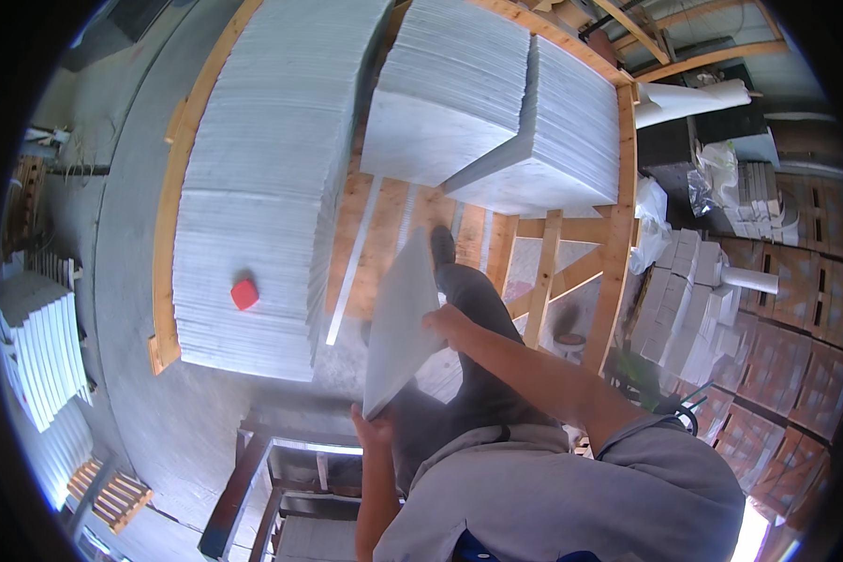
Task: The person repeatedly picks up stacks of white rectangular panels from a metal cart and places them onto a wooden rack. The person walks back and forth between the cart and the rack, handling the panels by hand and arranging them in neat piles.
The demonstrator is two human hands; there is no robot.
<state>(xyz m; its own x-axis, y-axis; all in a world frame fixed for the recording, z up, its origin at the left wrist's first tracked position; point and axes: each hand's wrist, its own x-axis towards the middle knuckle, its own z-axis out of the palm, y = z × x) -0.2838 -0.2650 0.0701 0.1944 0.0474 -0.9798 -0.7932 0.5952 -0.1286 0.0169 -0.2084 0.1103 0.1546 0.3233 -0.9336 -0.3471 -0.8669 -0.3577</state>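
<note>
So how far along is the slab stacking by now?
Three tall stacks of pale slabs already stand on the wooden rack, the left stack with a red block on top. One slab is held between the left hand and right hand, not yet set down.

Bright daylight, fairly even; white tile stacks (253,187) slightly washed out. Glare bottom right corner. Strong fisheye bending, black vignette at rim. Slight softness overall, edges blurrier.

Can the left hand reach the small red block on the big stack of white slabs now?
Probably not: the left hand supports the bottom edge of the white slab, which the right hand also grips. The red block lies apart, farther left on the stack.
</note>
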